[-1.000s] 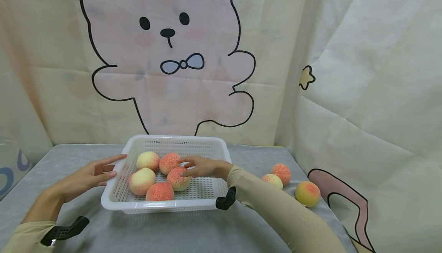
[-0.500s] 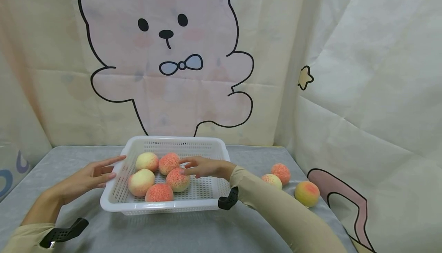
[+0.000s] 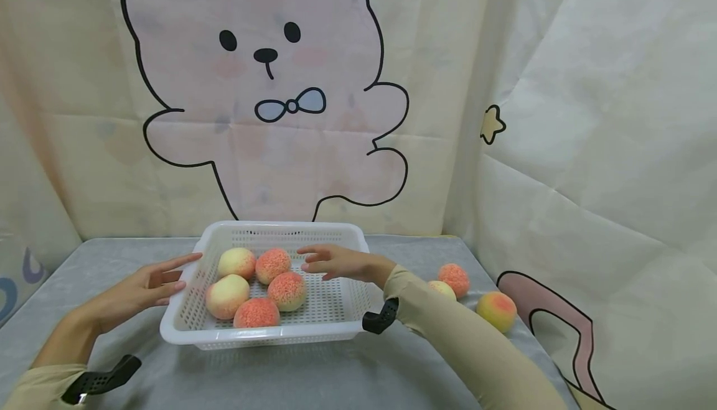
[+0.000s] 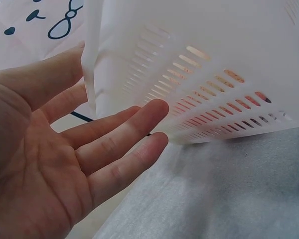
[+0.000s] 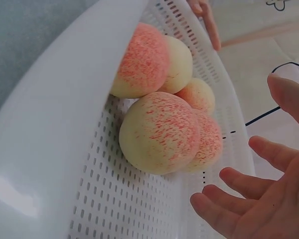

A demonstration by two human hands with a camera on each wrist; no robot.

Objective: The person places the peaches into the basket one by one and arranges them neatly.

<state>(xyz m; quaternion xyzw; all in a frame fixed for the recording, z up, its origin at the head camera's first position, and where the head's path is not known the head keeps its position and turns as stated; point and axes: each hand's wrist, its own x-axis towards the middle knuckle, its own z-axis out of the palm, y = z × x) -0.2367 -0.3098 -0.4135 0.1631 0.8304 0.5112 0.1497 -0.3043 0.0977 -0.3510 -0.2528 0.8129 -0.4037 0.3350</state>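
On the grey table [image 3: 252, 380], in the head view, your white basket [image 3: 257, 335] held five peaches: the far pale peach [image 3: 237, 263], the far red peach [image 3: 272, 265], the near pale peach [image 3: 226, 296], the near red peach [image 3: 256, 312] and the speckled peach [image 3: 287, 291]; outside it, to your right, lay the coral peach [image 3: 454, 280], the yellow peach [image 3: 496, 311] and the cream peach [image 3: 442, 289], partly hidden by your sleeve [image 3: 431, 316]. Half a second earlier your right hand [image 3: 344, 262] had its fingertips at the speckled peach; now it hung back over the basket, apart from it, fingers loose and holding nothing; that peach had kept its place, so it seemed to rest by itself, leaving this hand free; your left hand [image 3: 142, 292] had stayed at the left rim.

From the left wrist, your fingers were extended and parted beside the slotted wall [image 4: 229, 94], gripping nothing; whether each fingertip pressed it, you could not tell.

From the right wrist, your fingers were spread wide, clear of the clustered fruit; the speckled peach sat foremost; your left fingertips showed at the far rim.
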